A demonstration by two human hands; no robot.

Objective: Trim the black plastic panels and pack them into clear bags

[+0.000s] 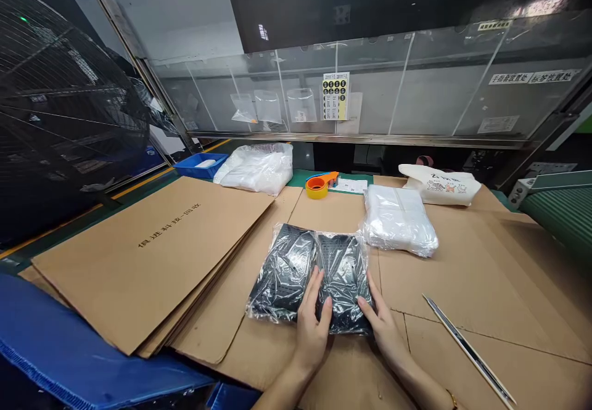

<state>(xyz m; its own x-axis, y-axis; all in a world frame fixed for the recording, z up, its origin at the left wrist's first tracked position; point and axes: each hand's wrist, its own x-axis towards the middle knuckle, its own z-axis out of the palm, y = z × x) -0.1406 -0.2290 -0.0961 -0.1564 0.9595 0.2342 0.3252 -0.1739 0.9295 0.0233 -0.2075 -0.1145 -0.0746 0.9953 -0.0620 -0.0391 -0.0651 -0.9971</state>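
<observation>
Two black parts in clear plastic bags lie side by side on the cardboard-covered table: a left bagged part (pixel 287 271) and a right bagged part (pixel 343 277). My left hand (pixel 313 317) rests between the two, its fingers at the left edge of the right bagged part and its thumb on the film. At that part's right edge is my right hand (pixel 383 322), fingers along the side and thumb on top. Together both hands hold the right bagged part between them. The left bagged part touches it and lies beside my left fingers.
Stacked cardboard sheets (pixel 157 256) lie at the left. Behind are a blue tray (pixel 185 166), a white plastic bundle (pixel 256 166), a tape dispenser (pixel 317 187), clear bags (pixel 400 219) and a white pouch (pixel 441 187). A long metal strip (pixel 467 348) lies right.
</observation>
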